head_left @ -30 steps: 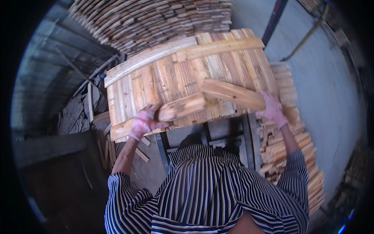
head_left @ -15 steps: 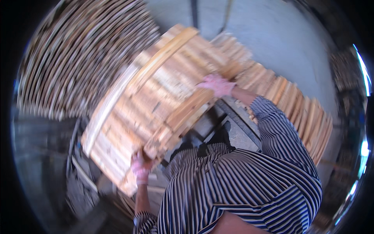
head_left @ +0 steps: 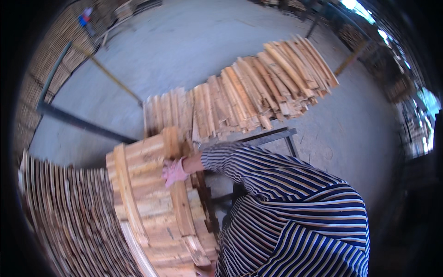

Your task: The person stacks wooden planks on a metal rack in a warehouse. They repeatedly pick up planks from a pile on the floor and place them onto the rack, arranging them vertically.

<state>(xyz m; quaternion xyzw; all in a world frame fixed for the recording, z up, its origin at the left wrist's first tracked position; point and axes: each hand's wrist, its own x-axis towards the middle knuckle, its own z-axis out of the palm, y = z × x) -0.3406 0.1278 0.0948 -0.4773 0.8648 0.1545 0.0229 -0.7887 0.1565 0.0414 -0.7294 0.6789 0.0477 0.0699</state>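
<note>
In a pink glove, my right hand (head_left: 174,171) is closed over the near crosspiece of a wooden panel (head_left: 154,198). Pale boards lie side by side in this panel, with crosspieces fixed over them. Its lower end runs out at the bottom of the view. My left hand is out of sight; my striped clothing fills the lower right.
Beyond the panel, loose wooden slats (head_left: 244,92) lie in a long row, by a dark metal frame (head_left: 270,137). Tightly packed boards (head_left: 74,207) stand at the left. A dark metal bar (head_left: 87,123) crosses nearby, and a person (head_left: 86,18) is far off.
My view has swung to the right, so the panel now appears lower and further left. The left hand has dropped out of view. My right hand remains on the panel's crosspiece.
</note>
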